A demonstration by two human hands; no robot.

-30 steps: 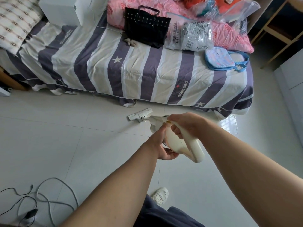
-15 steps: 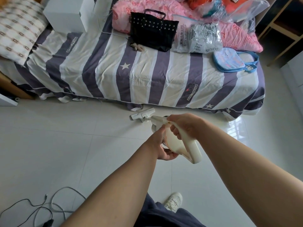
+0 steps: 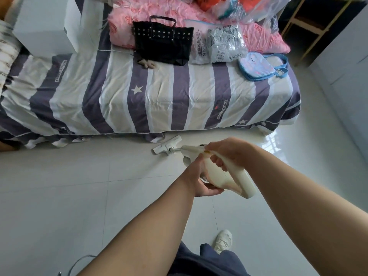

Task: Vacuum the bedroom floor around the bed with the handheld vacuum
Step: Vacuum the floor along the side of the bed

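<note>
The vacuum (image 3: 225, 174) is half covered: the left hand's (image 3: 196, 181) fingers are lost behind it, and the handle is masked by the right hand (image 3: 229, 153). The pillow (image 3: 7, 56) is cut by the left edge, the cable (image 3: 85, 256) by the bottom. The bag (image 3: 221, 44) print cannot be read. The shoe (image 3: 224, 240) is partly hidden by trousers (image 3: 199, 263).

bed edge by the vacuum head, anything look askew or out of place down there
Yes. The striped sheet hangs unevenly, with a flap drooping toward the floor beside the floor head of the handheld vacuum; it might get sucked in. Nothing looks spilled or damaged.
</note>
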